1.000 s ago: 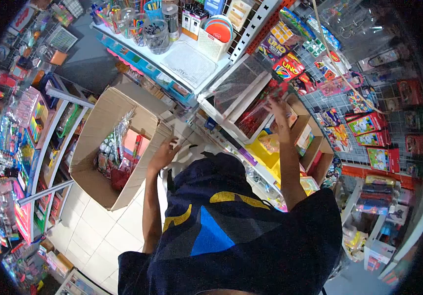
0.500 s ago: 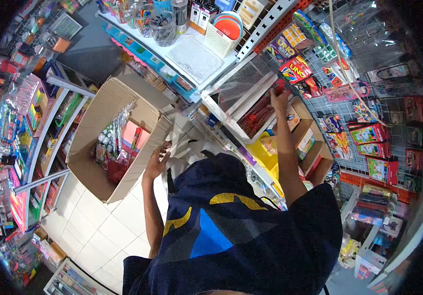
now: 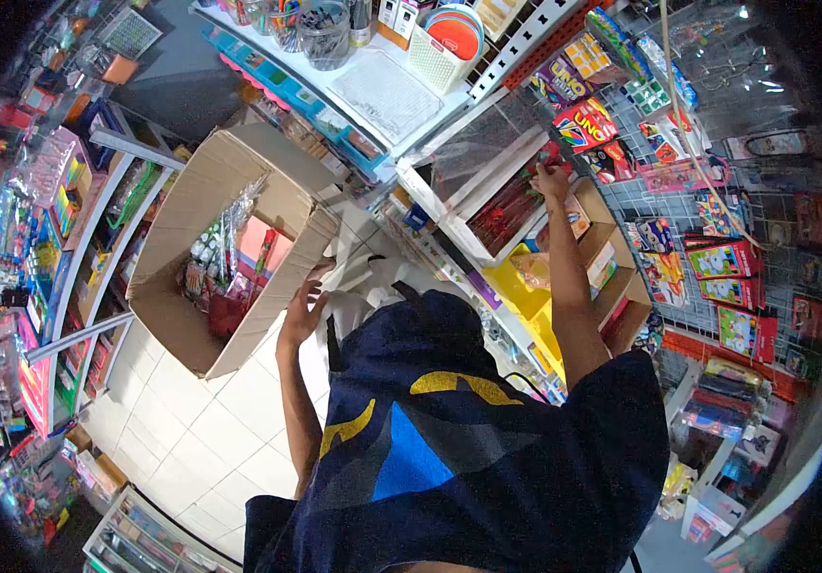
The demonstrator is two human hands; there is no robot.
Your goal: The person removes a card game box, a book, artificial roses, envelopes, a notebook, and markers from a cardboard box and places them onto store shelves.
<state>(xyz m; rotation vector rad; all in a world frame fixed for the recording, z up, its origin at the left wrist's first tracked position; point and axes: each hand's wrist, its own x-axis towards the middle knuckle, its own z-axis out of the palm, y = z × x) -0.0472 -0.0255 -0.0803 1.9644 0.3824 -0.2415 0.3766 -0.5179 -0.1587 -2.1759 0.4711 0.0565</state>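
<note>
My right hand (image 3: 554, 179) reaches up to the far end of a white tray (image 3: 449, 222) on the shelf, fingers closed on a clear packet of red items (image 3: 511, 205) lying in it. My left hand (image 3: 308, 307) hangs with fingers apart beside the near wall of a large open cardboard box (image 3: 202, 186), close to its edge and holding nothing. Shiny wrapped packets (image 3: 229, 239) and pink packs (image 3: 258, 250) lie in the box. My dark shirt with a blue and yellow print (image 3: 449, 439) fills the lower middle.
UNO card packs (image 3: 583, 124) and toy packets hang on a wire grid at the right. A smaller cardboard box (image 3: 611, 267) and a yellow bin (image 3: 521, 286) stand below the tray. Jars of pens (image 3: 323, 33) stand on the white shelf. Racks of goods line the left; white floor tiles (image 3: 191, 439).
My right hand has moved up and right along the tray with the red packet. My left hand has dropped slightly beside the box wall. The view has shifted a little.
</note>
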